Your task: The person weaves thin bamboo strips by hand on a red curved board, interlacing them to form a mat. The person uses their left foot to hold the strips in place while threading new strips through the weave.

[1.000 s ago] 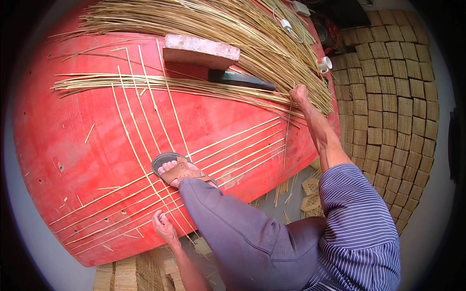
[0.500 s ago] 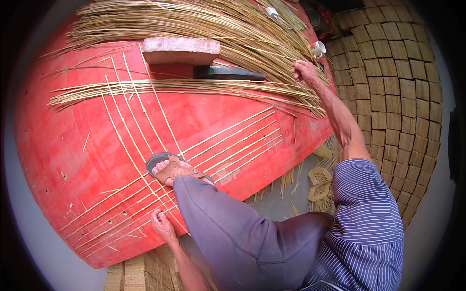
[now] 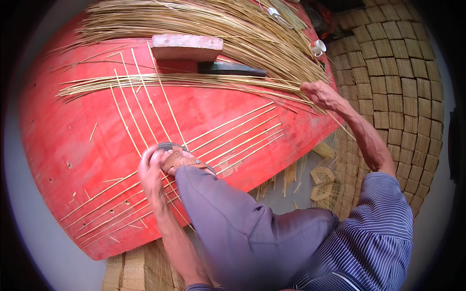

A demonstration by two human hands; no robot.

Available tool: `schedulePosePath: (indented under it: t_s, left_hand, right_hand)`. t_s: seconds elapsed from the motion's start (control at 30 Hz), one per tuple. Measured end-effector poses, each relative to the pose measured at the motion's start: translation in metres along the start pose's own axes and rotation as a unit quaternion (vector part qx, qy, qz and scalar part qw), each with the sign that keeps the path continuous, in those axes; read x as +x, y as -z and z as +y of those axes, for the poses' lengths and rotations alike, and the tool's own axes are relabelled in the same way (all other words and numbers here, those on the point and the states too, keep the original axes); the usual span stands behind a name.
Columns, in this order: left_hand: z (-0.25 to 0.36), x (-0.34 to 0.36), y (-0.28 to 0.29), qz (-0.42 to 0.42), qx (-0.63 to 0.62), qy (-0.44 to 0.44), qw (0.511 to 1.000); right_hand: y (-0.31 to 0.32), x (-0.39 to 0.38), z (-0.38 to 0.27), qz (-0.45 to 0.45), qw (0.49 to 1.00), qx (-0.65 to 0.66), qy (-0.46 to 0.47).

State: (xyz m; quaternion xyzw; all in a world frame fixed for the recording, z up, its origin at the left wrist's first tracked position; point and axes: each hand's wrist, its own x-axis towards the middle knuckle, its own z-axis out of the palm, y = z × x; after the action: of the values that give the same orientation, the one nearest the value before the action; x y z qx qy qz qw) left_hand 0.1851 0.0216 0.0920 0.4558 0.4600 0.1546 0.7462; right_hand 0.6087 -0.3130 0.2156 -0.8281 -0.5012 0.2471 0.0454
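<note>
My right hand [image 3: 320,95] is closed at the right end of a thin bundle of bamboo strips [image 3: 194,80]. A single bamboo strip [image 3: 342,126] slants out below that fist, past the edge of the red board. My left hand [image 3: 152,169], smeared by motion, is beside my sandalled foot [image 3: 182,157], and its fingers cannot be made out. The foot presses on the crossing of two sets of spaced strips laid flat. One set of strips [image 3: 233,138] runs to the right of the foot; the other set [image 3: 128,104] runs up and away.
A brick [image 3: 187,47] and a dark-handled tool [image 3: 230,69] lie across the strips. Behind them spreads a large pile of strips [image 3: 160,22]. A white mug [image 3: 318,47] lies at the right edge of the red board [image 3: 63,140]. Stacked woven pieces [image 3: 393,92] cover the right side.
My left hand has moved up from the board's near edge to the foot. My right hand has shifted right and slightly nearer, and the strip below it now slants instead of hanging down.
</note>
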Motion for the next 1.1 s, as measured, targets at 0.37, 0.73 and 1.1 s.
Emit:
schedulePosePath:
  t_s: [0.37, 0.73, 1.1]
  left_hand:
    - [0.01, 0.031, -0.105, -0.205, 0.167, -0.104, 0.959]
    - [-0.037, 0.015, -0.036, -0.086, 0.146, -0.019, 0.985]
    - [-0.05, 0.016, -0.006, -0.056, 0.118, -0.007, 0.991]
  right_hand:
    - [-0.086, 0.01, 0.071, -0.023, 0.999, -0.024, 0.022]
    - [-0.096, 0.172, 0.11, 0.142, 0.936, -0.288, -0.145]
    - [-0.083, -0.009, 0.192, 0.065, 0.954, -0.244, -0.162]
